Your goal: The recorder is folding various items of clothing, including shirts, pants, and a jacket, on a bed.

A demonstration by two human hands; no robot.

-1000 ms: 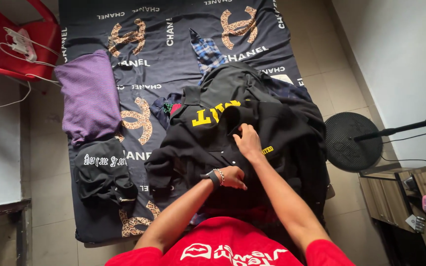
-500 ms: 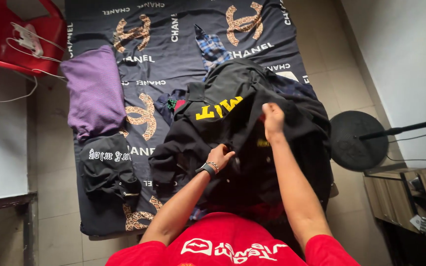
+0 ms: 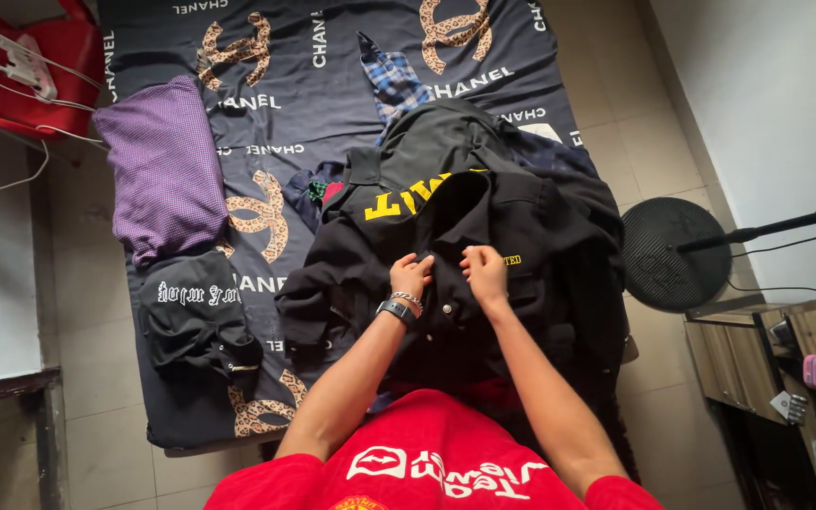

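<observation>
A black button-up jacket with yellow lettering lies spread on a dark printed bedsheet. My left hand, with a bracelet at the wrist, pinches the fabric at the jacket's front opening. My right hand grips the other side of the same opening, a few centimetres away. Both hands rest on the jacket's chest, near its row of buttons. More dark clothes lie heaped under and behind the jacket.
A folded purple garment and a folded black one lie at the sheet's left. A blue plaid shirt pokes out at the back. A red chair stands far left, a fan base right, a wooden cabinet beyond.
My right hand has come down from the jacket's collar area to its front opening. My left hand has moved up and right to meet it. Both now hold the jacket's front.
</observation>
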